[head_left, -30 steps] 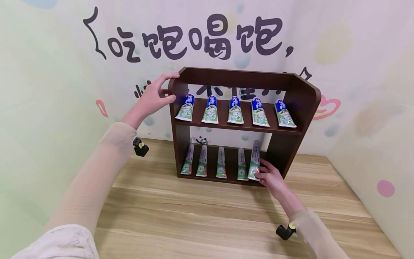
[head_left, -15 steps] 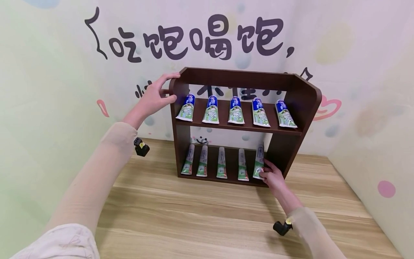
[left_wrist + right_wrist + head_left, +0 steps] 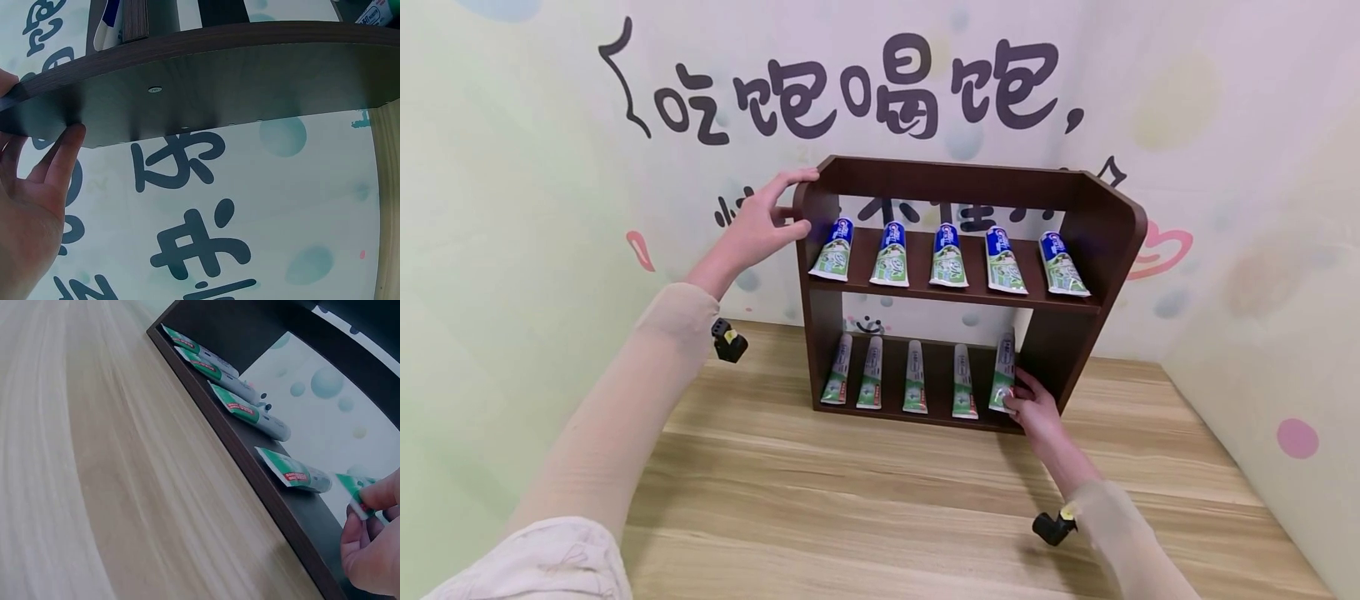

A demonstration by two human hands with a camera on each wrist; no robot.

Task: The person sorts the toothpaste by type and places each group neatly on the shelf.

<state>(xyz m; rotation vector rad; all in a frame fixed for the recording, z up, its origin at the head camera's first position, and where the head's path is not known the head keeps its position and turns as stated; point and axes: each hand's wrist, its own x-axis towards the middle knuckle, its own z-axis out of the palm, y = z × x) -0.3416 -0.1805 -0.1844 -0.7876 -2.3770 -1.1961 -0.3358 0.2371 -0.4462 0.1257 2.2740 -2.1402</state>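
A dark brown two-tier shelf [image 3: 955,179] stands on the wooden table. My left hand [image 3: 762,227] grips the upper front corner of its left side panel; in the left wrist view the fingers [image 3: 61,153] lie against the panel's outer face. On the lower tier, my right hand [image 3: 1036,415] pinches the bottom end of a grey-and-green toothpaste tube [image 3: 1004,367] at the far right. The right wrist view shows thumb and fingers on the green end of this tube [image 3: 351,487], the rest hidden behind the hand. Left of it lies another such toothpaste tube [image 3: 963,383].
Several more grey-and-green tubes [image 3: 914,379] lie spaced along the lower tier. Blue-and-green toothpaste tubes [image 3: 948,257] form a row on the upper tier. The table [image 3: 850,508] stretches in front, and a printed wall [image 3: 1225,208] stands close behind the shelf.
My right hand has moved the rightmost lower tube to the right, away from its neighbour, and slightly back into the shelf. The left hand has stayed on the shelf corner.
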